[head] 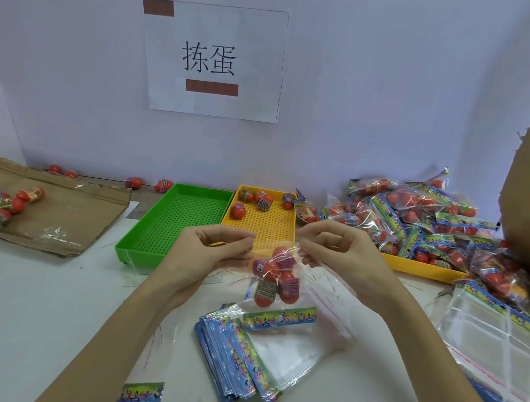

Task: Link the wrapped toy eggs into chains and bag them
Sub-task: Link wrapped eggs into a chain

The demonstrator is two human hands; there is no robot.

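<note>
Head view: perforated green tray (176,221) and yellow tray (274,228) flank crinkly filled packets (418,223); both hands' fingers (236,247) pinch a clear bag (281,284) holding glossy red eggs (278,277).

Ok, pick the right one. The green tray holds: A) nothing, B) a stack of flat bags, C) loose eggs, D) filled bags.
A: the green tray shows only its bare perforated floor, while the loose eggs lie in the yellow tray beside it.
</note>
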